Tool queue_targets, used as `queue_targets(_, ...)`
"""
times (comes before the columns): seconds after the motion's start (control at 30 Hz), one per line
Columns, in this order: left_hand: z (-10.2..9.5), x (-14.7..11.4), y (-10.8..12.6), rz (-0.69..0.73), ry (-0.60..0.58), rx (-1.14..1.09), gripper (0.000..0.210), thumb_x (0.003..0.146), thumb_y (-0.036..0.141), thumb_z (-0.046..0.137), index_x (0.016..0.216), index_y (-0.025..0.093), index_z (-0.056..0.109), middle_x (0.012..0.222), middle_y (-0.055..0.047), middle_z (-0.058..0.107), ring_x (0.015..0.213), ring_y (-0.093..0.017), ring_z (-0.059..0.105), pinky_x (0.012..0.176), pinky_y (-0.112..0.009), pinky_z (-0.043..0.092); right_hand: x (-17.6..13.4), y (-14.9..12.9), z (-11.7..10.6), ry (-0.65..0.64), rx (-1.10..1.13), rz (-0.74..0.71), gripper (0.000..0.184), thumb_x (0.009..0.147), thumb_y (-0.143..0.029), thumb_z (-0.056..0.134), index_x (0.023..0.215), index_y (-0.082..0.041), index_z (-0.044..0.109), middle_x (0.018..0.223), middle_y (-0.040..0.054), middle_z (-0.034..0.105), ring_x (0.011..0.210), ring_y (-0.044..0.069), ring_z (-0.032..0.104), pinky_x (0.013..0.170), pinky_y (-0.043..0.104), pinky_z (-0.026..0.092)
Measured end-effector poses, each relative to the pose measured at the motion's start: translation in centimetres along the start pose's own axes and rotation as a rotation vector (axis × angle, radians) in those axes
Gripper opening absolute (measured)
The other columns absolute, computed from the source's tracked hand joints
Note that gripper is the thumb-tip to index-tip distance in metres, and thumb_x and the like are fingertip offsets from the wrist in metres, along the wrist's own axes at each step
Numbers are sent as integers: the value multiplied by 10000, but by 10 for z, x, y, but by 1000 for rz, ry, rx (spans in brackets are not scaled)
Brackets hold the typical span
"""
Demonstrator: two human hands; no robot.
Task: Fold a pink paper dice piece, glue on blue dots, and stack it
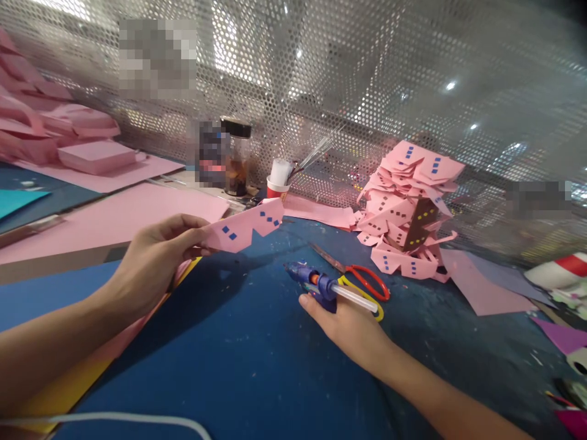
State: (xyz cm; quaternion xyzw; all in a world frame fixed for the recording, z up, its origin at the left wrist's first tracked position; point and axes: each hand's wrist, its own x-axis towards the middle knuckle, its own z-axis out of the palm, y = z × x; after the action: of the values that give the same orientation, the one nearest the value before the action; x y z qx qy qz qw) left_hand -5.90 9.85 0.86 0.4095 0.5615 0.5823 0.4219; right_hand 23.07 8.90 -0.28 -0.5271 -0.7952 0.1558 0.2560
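Pinched between the thumb and fingers of my left hand (156,263) is a pink paper cutout (245,227) with small blue squares and a notch in its lower edge. It is held above the blue table (229,360). My right hand (353,327) is wrapped around a blue hot glue gun (316,281), whose nozzle points left toward the cutout without touching it. A clear glue stick (358,299) sticks out of the gun's back. Just behind the gun lie scissors (369,282) with red and yellow handles, partly covered by the gun and hand.
A tall pile of pink paper cutouts (394,208) stands at the back right, near loose sheets (486,287). Large pink sheets (119,220) and folded pink paper (96,157) cover the left. A paper cup (277,186) and jar (237,162) stand before the perforated metal screen (312,79). A white cord (128,417) crosses the front.
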Motion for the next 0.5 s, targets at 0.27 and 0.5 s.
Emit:
queue_targets(0.27,3,-3,3,-47,-11,-49,241,733,355,799,844,200,652,711,35,701,584,-107,602,458,-186,411,2,2,3,-22,-58,8,259,895,-432,644,751,-221,682,631,18,653,560,174,591,509,265,349)
queue_targets(0.5,4,-2,1,-22,-18,-45,236,747,346,798,847,184,660,730,18,711,642,-114,628,511,-171,453,3,0,2,-49,-96,28,261,890,-441,642,761,-218,686,654,32,667,568,180,591,517,268,348)
